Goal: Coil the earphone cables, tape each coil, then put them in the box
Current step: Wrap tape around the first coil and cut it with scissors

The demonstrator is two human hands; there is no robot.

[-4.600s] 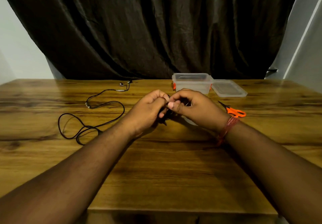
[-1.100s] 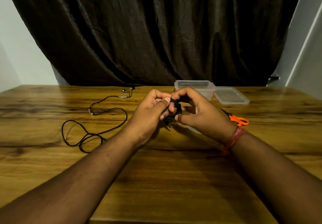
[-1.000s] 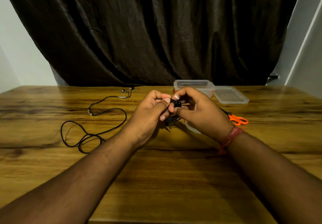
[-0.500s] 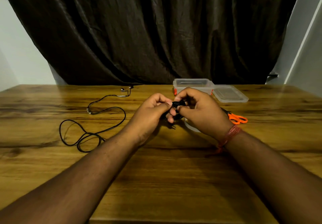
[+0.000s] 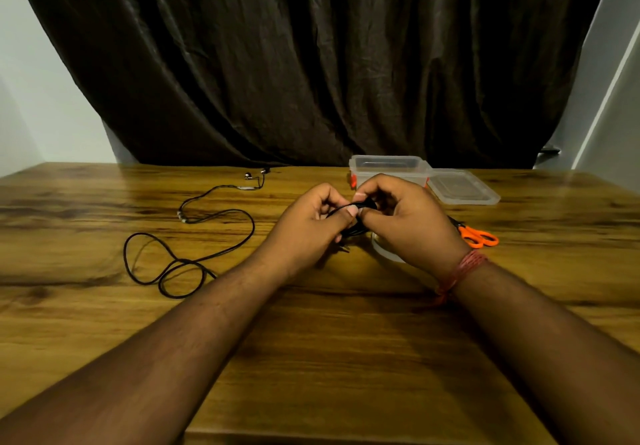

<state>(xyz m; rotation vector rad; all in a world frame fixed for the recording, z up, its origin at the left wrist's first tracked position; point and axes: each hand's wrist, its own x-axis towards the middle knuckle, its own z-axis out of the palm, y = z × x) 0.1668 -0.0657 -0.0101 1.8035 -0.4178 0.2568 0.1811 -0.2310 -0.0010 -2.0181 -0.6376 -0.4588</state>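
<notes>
A small coil of black earphone cable (image 5: 356, 217) is held just above the table's middle, mostly hidden by my fingers. My left hand (image 5: 308, 224) pinches it from the left, thumb on top. My right hand (image 5: 408, 221) grips it from the right with curled fingers. A second black earphone cable (image 5: 194, 247) lies loose on the table to the left, its earbuds near the far edge. The clear plastic box (image 5: 388, 167) stands open right behind my hands. A roll of clear tape (image 5: 384, 249) lies partly hidden under my right hand.
The box's clear lid (image 5: 462, 186) lies flat to its right. Orange-handled scissors (image 5: 476, 235) rest right of my right wrist. A dark curtain hangs behind the wooden table (image 5: 329, 340).
Both hands have stayed at the table's middle, turning and working the coil between the fingers. The coil shows less now than a second ago. The loose cable has not moved.
</notes>
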